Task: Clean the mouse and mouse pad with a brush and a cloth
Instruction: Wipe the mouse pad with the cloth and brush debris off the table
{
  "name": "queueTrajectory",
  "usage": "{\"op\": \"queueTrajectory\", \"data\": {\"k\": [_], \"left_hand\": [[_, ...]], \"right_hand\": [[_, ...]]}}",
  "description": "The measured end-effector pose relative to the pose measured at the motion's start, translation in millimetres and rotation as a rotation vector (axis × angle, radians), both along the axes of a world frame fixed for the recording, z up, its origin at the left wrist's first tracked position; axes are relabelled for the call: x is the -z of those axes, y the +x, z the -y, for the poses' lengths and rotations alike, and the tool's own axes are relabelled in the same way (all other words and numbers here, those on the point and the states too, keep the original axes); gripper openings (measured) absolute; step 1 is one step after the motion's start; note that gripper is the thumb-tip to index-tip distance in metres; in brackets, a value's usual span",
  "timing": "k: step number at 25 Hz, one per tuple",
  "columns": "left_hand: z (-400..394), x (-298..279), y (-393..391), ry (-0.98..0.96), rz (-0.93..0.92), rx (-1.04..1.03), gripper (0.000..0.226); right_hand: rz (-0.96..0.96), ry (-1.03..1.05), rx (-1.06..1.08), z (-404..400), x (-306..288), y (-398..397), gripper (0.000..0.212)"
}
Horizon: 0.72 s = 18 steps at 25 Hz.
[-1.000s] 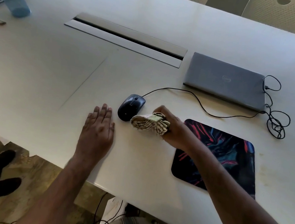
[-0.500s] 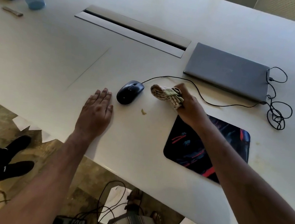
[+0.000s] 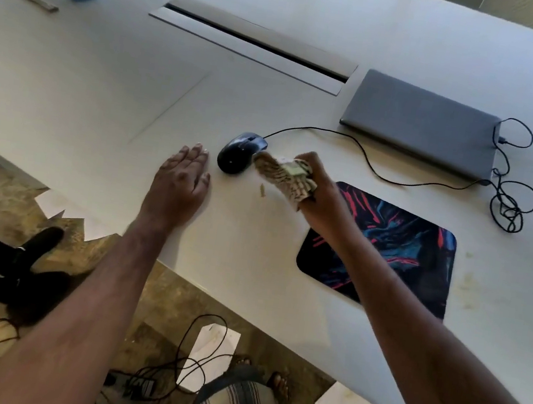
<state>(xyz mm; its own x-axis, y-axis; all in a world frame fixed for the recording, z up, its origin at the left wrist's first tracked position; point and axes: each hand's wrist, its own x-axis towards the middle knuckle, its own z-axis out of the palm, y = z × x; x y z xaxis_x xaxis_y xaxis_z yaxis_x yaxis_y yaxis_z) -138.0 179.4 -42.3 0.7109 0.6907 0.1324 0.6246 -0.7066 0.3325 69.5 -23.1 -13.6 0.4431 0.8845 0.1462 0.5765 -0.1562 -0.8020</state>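
Currently: your right hand grips bunched striped cloth, cloth tip beside dark corded mouse. Your left hand flat on table, fingers straight, together.

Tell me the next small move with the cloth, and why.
Probably lower the cloth onto the mouse and wipe it. The right hand grips the cloth right beside the mouse, and the left hand lies flat on the table, free to steady it.
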Motion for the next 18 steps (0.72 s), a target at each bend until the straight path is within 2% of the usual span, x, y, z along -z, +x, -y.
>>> {"op": "queueTrajectory", "data": {"k": [4,10,14,18], "left_hand": [[-0.7,-0.1,-0.1,-0.001,0.007,0.012,0.057],[-1.4,0.7,-1.4,-0.018,-0.004,0.024,0.052],[-10.7,0.7,-14.4,-0.029,-0.032,0.078,0.052],[-19.2,3.9,-50.6,-0.011,-0.074,0.041,0.055]], "right_hand": [[0.083,0.006,0.166,0.2,-0.9,26.1,0.034],[0.159,-0.037,0.115,-24.4,6.8,8.4,0.036],[0.146,-0.023,0.068,-32.4,10.4,-8.9,0.034],[0.111,-0.036,0.005,-30.9,10.9,-22.6,0.037]]}}
